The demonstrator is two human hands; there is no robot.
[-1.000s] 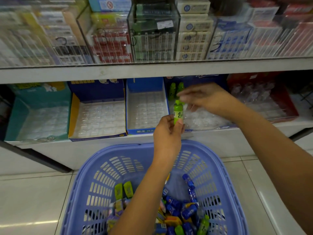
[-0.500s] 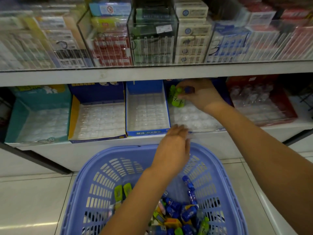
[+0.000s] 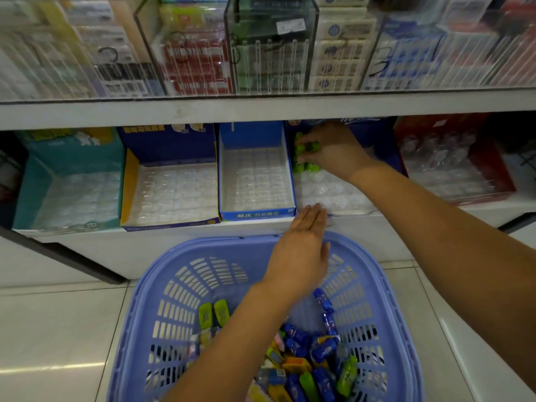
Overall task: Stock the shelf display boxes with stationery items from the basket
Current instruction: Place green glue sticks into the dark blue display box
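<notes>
Stationery items (image 3: 307, 361), mostly blue, green and yellow small packs, lie heaped in the near end of the lilac basket (image 3: 174, 268) standing on the tiled floor below the shelf. From my remote seat I see the right hand (image 3: 333, 149) reached deep into the dark blue display box (image 3: 342, 195), the 4th from the left on the lower shelf (image 3: 261, 224). Its fingers curl down onto a small cluster of green items (image 3: 304, 158) standing at the back left corner of that box's clear tray; whether they pinch one or only press on it I cannot tell. The left hand (image 3: 301, 250) hovers flat above the basket's far rim, fingers straight and pressed together, holding nothing, fingertips reaching to the shelf's front edge. The teal box (image 3: 69, 184), the yellow-sided box (image 3: 171, 190) and the light blue box (image 3: 255, 181) show only bare clear trays.
</notes>
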